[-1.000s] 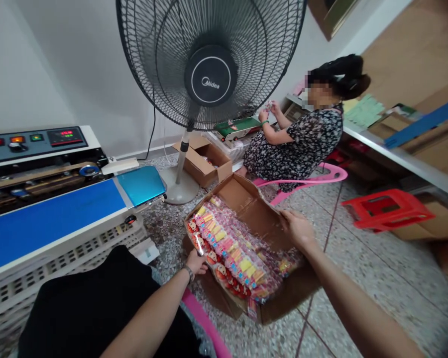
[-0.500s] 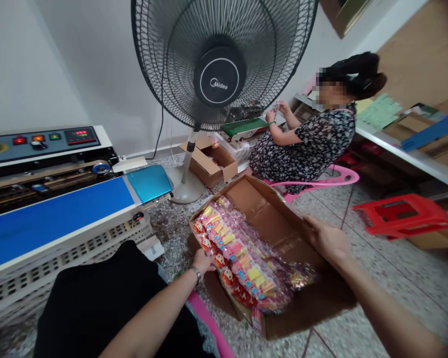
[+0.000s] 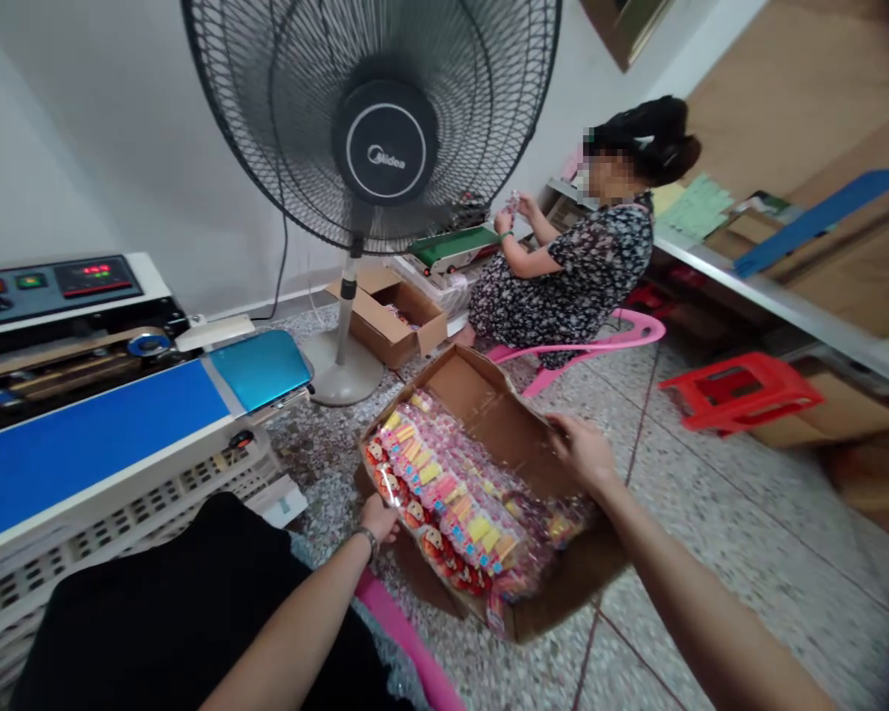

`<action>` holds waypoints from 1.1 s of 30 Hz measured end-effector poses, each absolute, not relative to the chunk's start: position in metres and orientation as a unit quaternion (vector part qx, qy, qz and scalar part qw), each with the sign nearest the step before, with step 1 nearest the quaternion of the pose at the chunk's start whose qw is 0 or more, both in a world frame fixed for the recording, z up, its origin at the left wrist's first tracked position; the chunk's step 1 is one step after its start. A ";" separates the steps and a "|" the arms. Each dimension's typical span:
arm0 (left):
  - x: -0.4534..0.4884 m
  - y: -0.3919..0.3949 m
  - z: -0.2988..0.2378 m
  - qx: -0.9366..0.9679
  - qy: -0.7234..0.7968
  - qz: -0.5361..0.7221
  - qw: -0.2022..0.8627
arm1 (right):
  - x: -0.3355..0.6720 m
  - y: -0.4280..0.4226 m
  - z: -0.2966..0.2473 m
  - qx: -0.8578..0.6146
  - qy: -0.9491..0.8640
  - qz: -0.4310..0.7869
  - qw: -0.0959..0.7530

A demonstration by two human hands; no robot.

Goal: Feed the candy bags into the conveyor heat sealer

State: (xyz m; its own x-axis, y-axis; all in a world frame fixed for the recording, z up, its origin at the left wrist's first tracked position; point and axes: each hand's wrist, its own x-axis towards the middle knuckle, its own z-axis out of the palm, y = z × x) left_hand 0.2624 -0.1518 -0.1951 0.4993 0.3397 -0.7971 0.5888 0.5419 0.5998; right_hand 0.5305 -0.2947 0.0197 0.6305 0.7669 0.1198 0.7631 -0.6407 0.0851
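An open cardboard box (image 3: 481, 390) is held tilted in front of me, above the speckled floor. Along its left side lie rows of small clear-wrapped packets (image 3: 451, 484), pink and yellow with red round cartoon faces. My left hand (image 3: 380, 520), a band on its wrist, grips the near left side of the box; its fingertips are partly hidden there. On the opposite side, my right hand (image 3: 584, 452) is closed over the rim, thumb and fingers at the cardboard edge.
A large standing fan (image 3: 385, 143) rises ahead. To the left is a machine with a blue conveyor belt (image 3: 119, 425) over a white crate (image 3: 111, 563). A co-worker (image 3: 563, 267) sits beyond on a pink chair. A red stool (image 3: 741, 390) stands right; another carton (image 3: 392, 316) is near the fan.
My view has swung right, so the surroundings sit further left. The box and right hand have shifted left in the picture. Both hands stay on the box.
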 end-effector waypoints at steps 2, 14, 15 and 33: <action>0.264 -0.150 -0.195 0.484 0.491 -0.091 0.719 | 0.538 -0.297 0.021 0.911 0.408 0.058 0.020; 0.289 -0.153 -0.178 0.535 0.493 -0.067 0.683 | 0.571 -0.306 -0.032 0.958 0.259 -0.017 0.123; 0.292 -0.153 -0.176 0.536 0.494 -0.065 0.681 | 0.573 -0.303 -0.037 0.959 0.254 -0.023 0.123; 0.299 -0.152 -0.175 0.527 0.513 -0.126 0.666 | 0.568 -0.295 -0.025 0.958 0.262 0.008 0.119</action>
